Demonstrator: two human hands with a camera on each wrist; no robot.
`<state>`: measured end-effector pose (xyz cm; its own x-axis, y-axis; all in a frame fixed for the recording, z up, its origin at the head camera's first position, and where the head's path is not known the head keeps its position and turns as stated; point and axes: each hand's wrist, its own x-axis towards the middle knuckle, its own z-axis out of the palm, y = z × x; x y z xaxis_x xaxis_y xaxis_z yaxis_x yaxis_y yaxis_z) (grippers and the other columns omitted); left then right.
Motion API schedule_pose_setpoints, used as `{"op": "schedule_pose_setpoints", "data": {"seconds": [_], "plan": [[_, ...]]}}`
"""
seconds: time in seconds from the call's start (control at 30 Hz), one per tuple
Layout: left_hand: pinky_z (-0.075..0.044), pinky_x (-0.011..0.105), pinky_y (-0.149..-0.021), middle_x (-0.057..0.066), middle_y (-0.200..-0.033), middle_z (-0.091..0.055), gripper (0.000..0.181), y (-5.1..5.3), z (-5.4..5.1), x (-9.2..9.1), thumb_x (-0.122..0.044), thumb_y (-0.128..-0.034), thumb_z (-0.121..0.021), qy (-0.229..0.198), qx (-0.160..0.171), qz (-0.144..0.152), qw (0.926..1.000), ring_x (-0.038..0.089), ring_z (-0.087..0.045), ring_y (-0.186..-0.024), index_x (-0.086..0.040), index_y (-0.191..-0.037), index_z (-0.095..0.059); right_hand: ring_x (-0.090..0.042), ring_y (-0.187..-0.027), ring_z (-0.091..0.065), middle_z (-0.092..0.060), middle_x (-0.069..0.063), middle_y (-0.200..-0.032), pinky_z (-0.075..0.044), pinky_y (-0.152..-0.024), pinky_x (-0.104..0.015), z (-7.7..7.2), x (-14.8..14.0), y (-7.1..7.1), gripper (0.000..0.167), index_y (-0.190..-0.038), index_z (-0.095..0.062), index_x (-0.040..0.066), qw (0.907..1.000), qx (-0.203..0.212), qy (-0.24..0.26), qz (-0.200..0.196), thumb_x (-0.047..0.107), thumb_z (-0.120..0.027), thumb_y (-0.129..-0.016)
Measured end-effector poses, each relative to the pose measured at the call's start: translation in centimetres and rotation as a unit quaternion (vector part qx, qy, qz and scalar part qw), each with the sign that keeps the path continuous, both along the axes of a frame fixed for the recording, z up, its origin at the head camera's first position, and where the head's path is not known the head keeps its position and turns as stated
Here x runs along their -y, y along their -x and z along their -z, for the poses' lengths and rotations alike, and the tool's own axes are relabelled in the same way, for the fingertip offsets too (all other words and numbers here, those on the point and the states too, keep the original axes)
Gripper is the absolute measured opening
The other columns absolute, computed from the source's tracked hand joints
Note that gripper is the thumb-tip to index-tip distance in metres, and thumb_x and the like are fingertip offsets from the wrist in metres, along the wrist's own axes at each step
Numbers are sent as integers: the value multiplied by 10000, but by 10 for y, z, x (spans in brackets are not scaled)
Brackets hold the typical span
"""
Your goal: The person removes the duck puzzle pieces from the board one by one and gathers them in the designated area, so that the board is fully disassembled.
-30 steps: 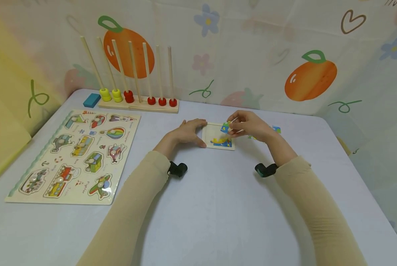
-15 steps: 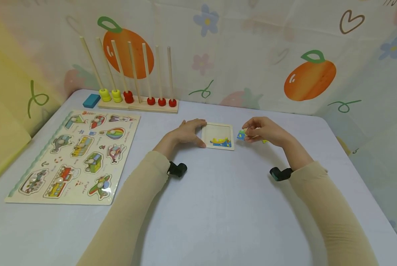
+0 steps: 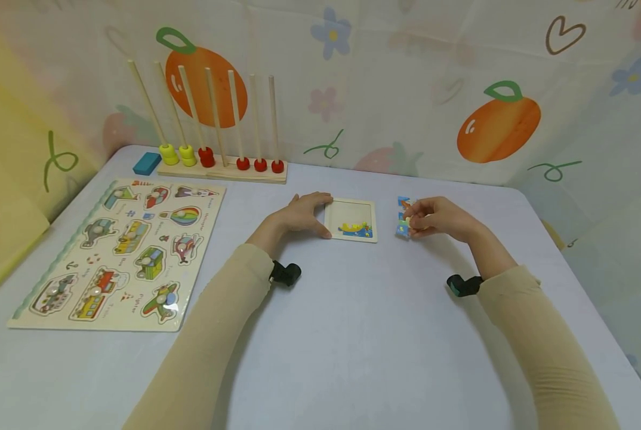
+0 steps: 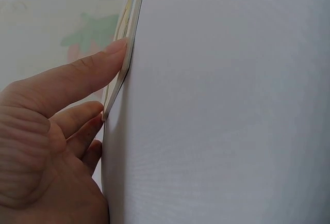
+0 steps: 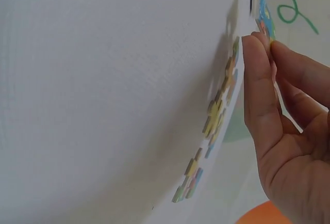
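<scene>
A small square puzzle tray (image 3: 375,221) with a pale rim lies mid-table. Its lower right part holds blue-and-yellow pieces (image 3: 356,230); the rest shows bare backing. My left hand (image 3: 299,214) grips the tray at its left side, thumb at the near corner and fingers toward the far corner. To the tray's right, my right hand (image 3: 438,218) pinches a blue-and-green jigsaw piece (image 3: 402,229) between thumb and fingers, above the table in the right wrist view. Loose jigsaw pieces (image 5: 214,115) lie on the table by this hand, partly hidden by it in the head view.
A large vehicle peg puzzle board (image 3: 132,251) lies at the left. Behind it stand a wooden bead rack (image 3: 224,172) with upright rods and a blue block (image 3: 147,163). A printed cloth (image 3: 385,89) hangs along the table's back edge.
My right hand has moved from over the tray to the right and slightly nearer, still pinching the jigsaw piece. My left hand has stayed at the tray.
</scene>
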<state>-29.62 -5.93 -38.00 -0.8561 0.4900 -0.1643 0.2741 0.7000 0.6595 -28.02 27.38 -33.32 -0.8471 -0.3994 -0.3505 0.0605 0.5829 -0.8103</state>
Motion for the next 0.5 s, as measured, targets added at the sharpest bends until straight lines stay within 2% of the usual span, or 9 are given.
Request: {"op": "schedule_pose_setpoints", "data": {"seconds": [0.27, 0.5], "plan": [[59, 551, -1272, 28, -1647, -286, 883, 0, 0, 0, -244, -772, -808, 12, 6, 6, 10000, 221, -146, -1571, -131, -1527, -365, -101, -780, -677, -620, -12, -877, -607, -772, -229, 4, -1, 2, 366, -1272, -535, -118, 9995, 175, -227, -108, 40, -594, -947], [54, 566, -1268, 34, -1646, -291, 880, 1, 0, 0, -247, -773, -807, 23, -39, 57, 10000, 228, -152, -1569, -121, -1525, -366, -91, -771, -659, -637, -7, -882, -598, -739, -212, 6, 3, 3, 360, -1245, -562, -111, 9983, 16, -569, -101, 55, -619, -931]]}}
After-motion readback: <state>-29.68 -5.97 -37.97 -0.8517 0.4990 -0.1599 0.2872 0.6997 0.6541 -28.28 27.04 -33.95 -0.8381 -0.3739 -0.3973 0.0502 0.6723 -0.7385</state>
